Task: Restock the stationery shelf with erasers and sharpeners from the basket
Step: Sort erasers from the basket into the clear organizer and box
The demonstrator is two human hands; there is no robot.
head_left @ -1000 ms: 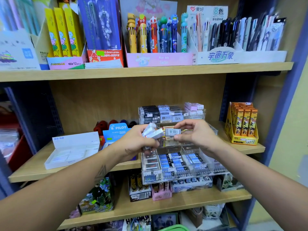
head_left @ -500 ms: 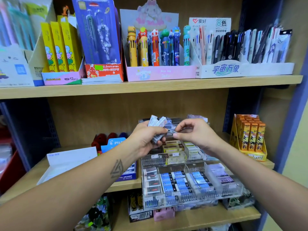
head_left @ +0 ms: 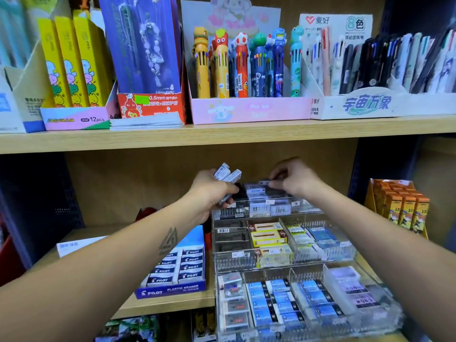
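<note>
I see the wooden shelf [head_left: 172,302] carrying a tiered clear acrylic organiser [head_left: 283,265], with a blue Pilot eraser box [head_left: 177,270] just beside it on the left. My left hand [head_left: 212,193] hovers at the organiser's top tier, closed around a small bundle of wrapped erasers [head_left: 227,172] whose ends fan out above the fingers. My right hand [head_left: 293,178] is pinched narrow on a single dark eraser [head_left: 265,181], holding it just over the top-tier compartment. The basket is out of view. I judge the risk to be twofold: the loose bundle could slip from my left hand and scatter into the lower tiers, and the single eraser, if pressed into an already crowded row, could sit crooked or push neighbours over the divider.
</note>
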